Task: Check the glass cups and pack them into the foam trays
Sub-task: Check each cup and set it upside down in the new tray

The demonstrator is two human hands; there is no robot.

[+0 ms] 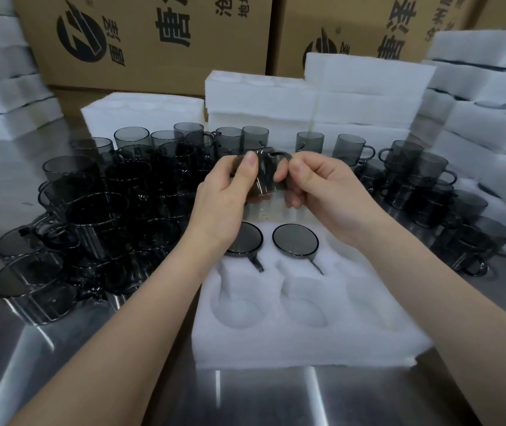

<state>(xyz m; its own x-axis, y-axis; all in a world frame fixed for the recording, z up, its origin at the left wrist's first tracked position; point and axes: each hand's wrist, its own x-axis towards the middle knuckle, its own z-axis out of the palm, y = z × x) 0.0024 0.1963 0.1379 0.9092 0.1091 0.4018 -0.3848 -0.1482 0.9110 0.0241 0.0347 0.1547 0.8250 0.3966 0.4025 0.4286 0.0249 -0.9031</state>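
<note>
Hiding much of the glass cup (264,179), left hand (224,198) and right hand (322,189) grip it between them, above the foam tray (276,342).

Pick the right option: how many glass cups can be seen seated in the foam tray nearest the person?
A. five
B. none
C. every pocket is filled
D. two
D: one cup and a second cup sit side by side in the far row of the foam tray; the nearer pockets show bare foam.
</note>
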